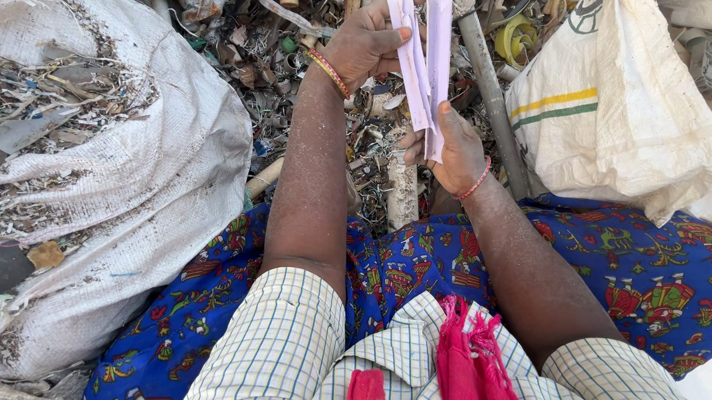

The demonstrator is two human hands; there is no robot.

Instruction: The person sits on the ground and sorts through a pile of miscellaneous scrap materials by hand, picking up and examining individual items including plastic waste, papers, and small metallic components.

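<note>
Both hands hold a pale plastic strip [424, 60] above the scrap heap [315, 66]: left hand [366, 40] fingers pinching its top, right hand [454, 148] fingers gripping its lower end. A full grey sack [127, 169] crowds the left, a white sack [625, 118] the right, with a grey pipe [494, 101] just beside the strip, leaving only a narrow gap between.

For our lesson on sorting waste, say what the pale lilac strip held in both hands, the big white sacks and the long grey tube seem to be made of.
Pale lilac strip: probably rigid plastic, matte; it holds straight, folded edges between the left hand and right hand.
Big white sack: woven plastic fabric; a fine weave grid shows.
Long grey tube: plastic or metal pipe, dull and dusty; cannot tell which.
</note>
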